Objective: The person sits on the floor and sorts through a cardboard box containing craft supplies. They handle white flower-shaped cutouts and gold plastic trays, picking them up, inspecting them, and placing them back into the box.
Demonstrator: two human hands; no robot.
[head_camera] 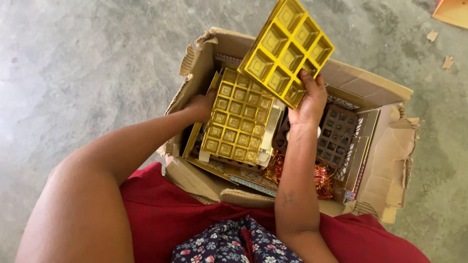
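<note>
The fingers of the right hand are closed on the lower corner of a gold plastic tray with nine square wells, thumb side on its face, holding it tilted up above the far rim of the cardboard box. The fingers of the left hand are hidden behind a second gold tray; they seem to grip its left edge, but how far they are closed cannot be told. This second tray has many smaller square wells and stands slanted inside the box, against its left wall, just below the lifted tray and touching it at the corner.

Further inside the box, right of the right wrist, lies a dark brown tray with small wells, resting in a gold-lined case. Near the box's front wall, under the right forearm, sits a bunch of red and gold foil. The box has torn, ragged flaps and stands on a grey concrete floor, pressed against the person's lap, which is covered by a red cloth and a dark flowered garment. Beyond the box's far right corner, scraps of cardboard lie on the floor.
</note>
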